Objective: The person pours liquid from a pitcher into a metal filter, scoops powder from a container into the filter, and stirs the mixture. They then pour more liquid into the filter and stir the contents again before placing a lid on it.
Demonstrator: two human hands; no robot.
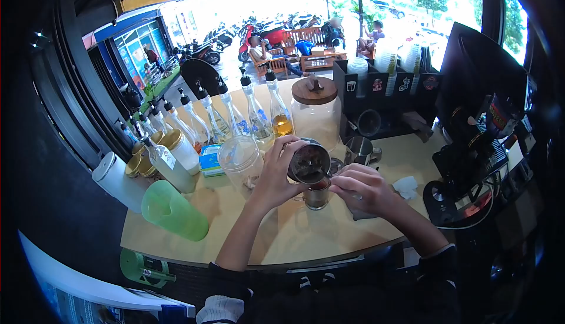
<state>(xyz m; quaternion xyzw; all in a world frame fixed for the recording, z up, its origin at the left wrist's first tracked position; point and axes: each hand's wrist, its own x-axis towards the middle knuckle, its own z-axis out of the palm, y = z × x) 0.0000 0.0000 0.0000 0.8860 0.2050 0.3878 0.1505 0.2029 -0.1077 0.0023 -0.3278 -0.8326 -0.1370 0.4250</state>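
Metal cup (309, 163) at frame centre, tipped mouth-forward over small glass (317, 193). Left hand (276, 174) wraps closed around cup. Glass holds dark liquid and stands on tan counter (294, 236). Right hand (362, 188) curled just right of glass, fingers pinched; cannot tell whether it holds anything. White tissue (406, 187) further right. Behind: steel jug (360, 149), wooden-lidded jar (315, 115), clear tub (240, 159). Pump bottles (257, 112) in a row, one with amber liquid. Green pitcher (173, 211) at lower left.
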